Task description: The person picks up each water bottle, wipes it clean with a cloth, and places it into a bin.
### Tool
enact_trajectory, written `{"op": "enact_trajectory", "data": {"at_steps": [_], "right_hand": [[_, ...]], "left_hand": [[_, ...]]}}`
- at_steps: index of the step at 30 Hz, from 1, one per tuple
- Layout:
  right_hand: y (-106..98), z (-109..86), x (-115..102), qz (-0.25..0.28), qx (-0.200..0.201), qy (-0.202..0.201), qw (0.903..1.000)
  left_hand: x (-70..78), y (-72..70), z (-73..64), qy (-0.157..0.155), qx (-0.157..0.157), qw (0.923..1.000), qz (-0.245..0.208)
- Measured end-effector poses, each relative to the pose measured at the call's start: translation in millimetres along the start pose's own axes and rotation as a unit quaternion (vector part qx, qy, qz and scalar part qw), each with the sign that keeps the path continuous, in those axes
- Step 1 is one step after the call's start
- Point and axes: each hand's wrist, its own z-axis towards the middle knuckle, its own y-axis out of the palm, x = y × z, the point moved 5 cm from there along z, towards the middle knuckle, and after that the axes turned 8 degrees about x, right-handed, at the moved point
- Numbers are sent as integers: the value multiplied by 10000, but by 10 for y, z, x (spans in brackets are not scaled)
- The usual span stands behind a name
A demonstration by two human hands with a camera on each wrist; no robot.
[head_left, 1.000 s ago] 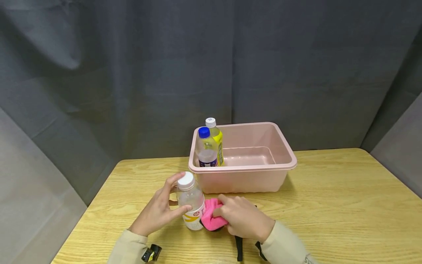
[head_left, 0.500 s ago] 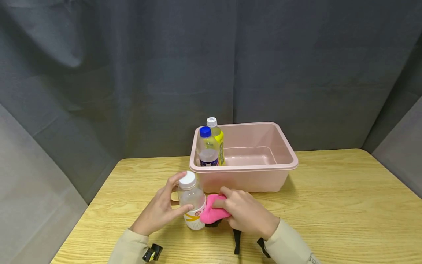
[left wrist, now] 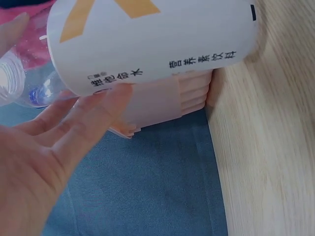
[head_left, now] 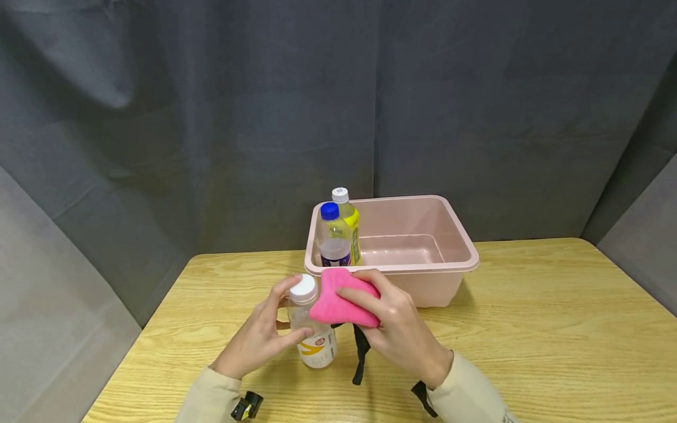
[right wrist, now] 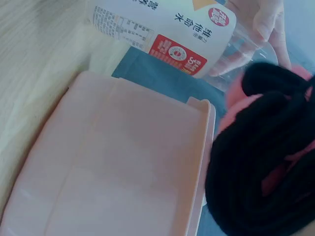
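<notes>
My left hand (head_left: 264, 329) grips a clear bottle (head_left: 317, 348) with a white cap and a white label with a yellow mark. Thumb and fingers lie on either side of it, one finger up at the cap. The bottle stands nearly upright on the table, in front of the bin. In my right hand (head_left: 394, 317) is a folded pink cloth (head_left: 341, 299), pinched between thumb and fingers at the bottle's upper right side. From the right wrist view, thick black folds (right wrist: 256, 152) show on the cloth's underside.
A pink plastic bin (head_left: 391, 288) stands behind the hands. Inside its left end are a blue-capped bottle (head_left: 334, 238) and a yellow-labelled bottle (head_left: 354, 226) with a white cap. A black strap (head_left: 361, 355) hangs below the right hand. Dark curtain (head_left: 285, 117) backs the wooden table (head_left: 550, 329).
My right hand has raised the pink cloth from the bottle's lower label up toward its shoulder. The left hand keeps its grip, and the bottle has shifted slightly right.
</notes>
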Motion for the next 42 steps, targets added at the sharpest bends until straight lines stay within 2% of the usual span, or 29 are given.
{"op": "enact_trajectory", "data": {"at_steps": [4, 9, 16, 22, 24, 26, 28, 33, 36, 38, 42], "right_hand": [[-13, 8, -12, 50, 204, -117, 9997], [-2, 10, -12, 36, 117, -178, 9998], [50, -10, -7, -39, -442, -128, 9989], [92, -31, -6, -347, -1025, -89, 9941], [96, -46, 2, -411, -1197, -61, 9919], [117, -82, 18, -535, -1494, -56, 9873], [166, -137, 39, -695, -1935, -59, 9786], [365, -361, 107, -969, -3304, -43, 9388], [449, -467, 146, -945, -3749, 58, 9222], [472, -496, 165, -915, -3800, 122, 9204], [454, -474, 182, -882, -3690, 131, 9251]], "left_hand": [[5, 7, 2, 6, -45, 10000, 4], [2, 4, -1, -51, -57, 10000, 43], [-5, 4, -3, -139, -63, 9998, -94], [5, 5, 4, -91, -46, 9993, -355], [7, 7, 4, -72, -41, 9995, -316], [5, 7, 2, -94, -29, 9997, -232], [4, 4, -2, -109, -7, 9998, -156], [9, 2, -5, -104, 10, 9998, -159], [11, 5, -5, -74, 6, 9999, -142], [8, 5, -6, -57, 6, 9999, -117], [-2, 0, -1, -51, 8, 10000, -68]]}}
